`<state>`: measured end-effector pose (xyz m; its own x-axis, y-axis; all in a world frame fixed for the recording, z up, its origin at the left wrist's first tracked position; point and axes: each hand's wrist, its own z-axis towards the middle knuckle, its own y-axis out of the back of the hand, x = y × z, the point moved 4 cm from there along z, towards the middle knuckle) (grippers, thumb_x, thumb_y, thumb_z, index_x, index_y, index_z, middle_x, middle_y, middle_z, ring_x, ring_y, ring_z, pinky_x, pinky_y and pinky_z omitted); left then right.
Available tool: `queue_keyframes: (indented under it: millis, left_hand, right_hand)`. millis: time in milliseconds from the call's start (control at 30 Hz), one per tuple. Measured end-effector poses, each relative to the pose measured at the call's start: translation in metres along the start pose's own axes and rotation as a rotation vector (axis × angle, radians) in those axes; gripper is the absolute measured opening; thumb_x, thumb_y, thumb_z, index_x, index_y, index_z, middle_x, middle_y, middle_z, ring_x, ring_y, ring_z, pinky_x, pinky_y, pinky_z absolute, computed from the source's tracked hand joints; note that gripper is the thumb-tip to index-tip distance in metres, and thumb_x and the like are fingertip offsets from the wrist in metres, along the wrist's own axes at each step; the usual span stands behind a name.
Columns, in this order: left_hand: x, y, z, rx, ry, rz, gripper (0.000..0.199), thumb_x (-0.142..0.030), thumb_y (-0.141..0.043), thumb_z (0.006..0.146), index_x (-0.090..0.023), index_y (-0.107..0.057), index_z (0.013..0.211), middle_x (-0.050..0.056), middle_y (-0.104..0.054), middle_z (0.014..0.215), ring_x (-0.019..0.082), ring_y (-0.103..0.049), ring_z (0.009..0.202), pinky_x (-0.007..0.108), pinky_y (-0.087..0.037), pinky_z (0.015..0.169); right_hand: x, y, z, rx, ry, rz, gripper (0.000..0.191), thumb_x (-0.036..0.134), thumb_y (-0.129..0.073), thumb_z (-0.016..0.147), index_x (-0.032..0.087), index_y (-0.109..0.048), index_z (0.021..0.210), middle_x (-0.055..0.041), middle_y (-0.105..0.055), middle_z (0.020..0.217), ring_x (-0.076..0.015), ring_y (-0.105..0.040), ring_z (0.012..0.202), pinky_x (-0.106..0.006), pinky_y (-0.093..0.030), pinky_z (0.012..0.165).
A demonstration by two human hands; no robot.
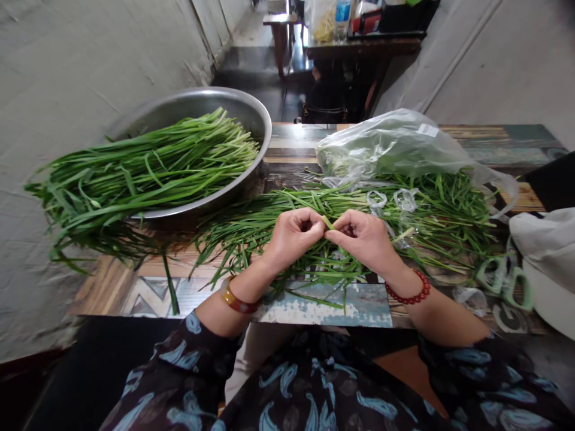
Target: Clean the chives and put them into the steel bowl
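Observation:
My left hand (294, 236) and my right hand (365, 238) meet above a loose pile of garlic chives (251, 218) spread over the table. Between their pinched fingertips is a short piece of garlic chive (328, 223), pale green, held from both sides. Most of that piece is hidden by the fingers. To the left, a big metal basin (266, 140) holds a thick bundle of garlic chives (166, 158), leaves hanging over its rim. A clear plastic bag (390, 146) lies behind my right hand, with more greens inside and beneath it.
Scissors with light green handles (492, 275) lie at the right, beside a white cap (550, 257). Crumpled clear plastic (471, 299) is near the front edge. A wall (67, 90) borders the left. Another table (363, 49) with a water bottle (342, 18) stands behind.

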<state>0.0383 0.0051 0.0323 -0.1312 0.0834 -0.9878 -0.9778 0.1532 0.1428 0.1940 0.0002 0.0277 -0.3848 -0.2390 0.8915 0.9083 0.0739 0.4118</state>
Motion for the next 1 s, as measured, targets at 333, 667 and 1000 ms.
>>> queue_keyframes:
  millis: [333,667,1000]
  left_hand:
    - [0.001,-0.001,0.0,-0.02,0.061,-0.123,0.015,-0.023,-0.066,0.072,-0.014,-0.061,0.062,-0.003,-0.055,0.059,0.007,-0.044,0.055,0.02,-0.035,0.055]
    - [0.006,-0.001,0.001,-0.03,0.042,-0.121,0.009,-0.019,-0.062,0.07,-0.015,-0.061,0.061,-0.003,-0.054,0.059,0.007,-0.043,0.056,0.02,-0.034,0.055]
    - [0.007,-0.004,0.001,-0.012,0.087,-0.146,0.013,-0.022,-0.066,0.07,-0.014,-0.059,0.062,-0.003,-0.056,0.06,0.007,-0.045,0.057,0.02,-0.036,0.056]
  right_hand:
    - [0.004,0.001,-0.003,-0.108,0.134,-0.161,0.021,0.028,-0.074,0.075,0.02,-0.058,0.064,0.0037,-0.058,0.057,-0.0091,-0.046,0.05,-0.024,-0.036,0.051]
    - [0.005,-0.001,-0.003,-0.079,0.105,-0.186,0.018,0.027,-0.071,0.075,0.021,-0.058,0.065,0.0033,-0.058,0.058,-0.0101,-0.047,0.051,-0.025,-0.037,0.052]
    - [0.013,-0.001,-0.008,-0.149,0.371,-0.415,0.016,0.019,-0.062,0.084,0.023,-0.054,0.07,0.0,-0.057,0.063,-0.0146,-0.05,0.06,-0.029,-0.04,0.06]
